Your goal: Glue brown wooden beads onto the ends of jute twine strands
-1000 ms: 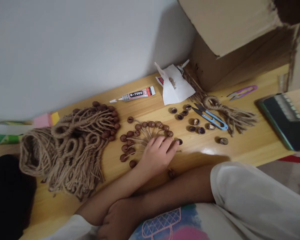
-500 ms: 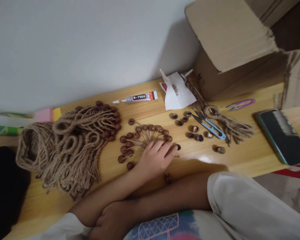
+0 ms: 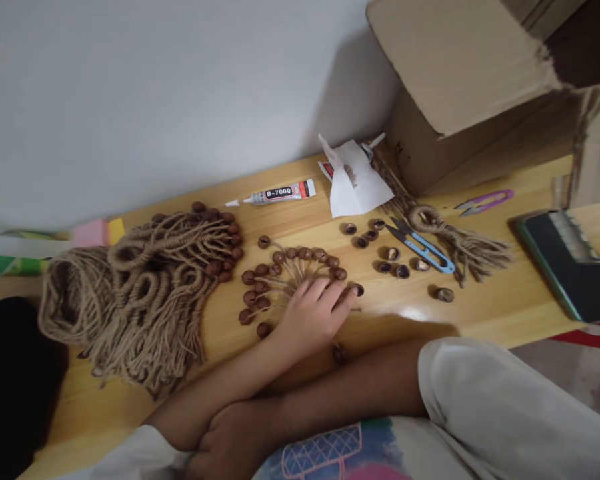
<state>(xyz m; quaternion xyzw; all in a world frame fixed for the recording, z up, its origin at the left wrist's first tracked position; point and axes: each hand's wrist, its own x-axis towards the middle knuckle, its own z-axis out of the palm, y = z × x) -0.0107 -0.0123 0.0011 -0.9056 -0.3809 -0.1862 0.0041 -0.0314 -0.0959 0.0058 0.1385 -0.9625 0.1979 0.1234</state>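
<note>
My left hand (image 3: 313,310) lies palm down over the gathered twine cords (image 3: 293,277) of a tassel, its fingers stretched out and slightly apart. Round brown nuts (image 3: 305,253) at the cord ends fan out around it. One fingertip touches or nearly touches a nutshell half (image 3: 359,289). My right hand (image 3: 235,433) is tucked against my left forearm near the elbow, below the table edge; its fingers are mostly hidden and in shadow. Another nut (image 3: 339,353) lies between my forearms.
Twine tassels (image 3: 150,307) with nuts pile up at left. A glue tube (image 3: 283,193), white paper (image 3: 355,187), nutshell halves (image 3: 403,271), blue thread snips (image 3: 423,248), purple snips (image 3: 487,201), a looped tassel (image 3: 460,247), a phone (image 3: 570,267) and a cardboard box (image 3: 470,73) surround the work.
The view has shifted slightly, moving the table items a little to the right in the picture. Both hands keep the same pose, and nothing on the table has been moved.
</note>
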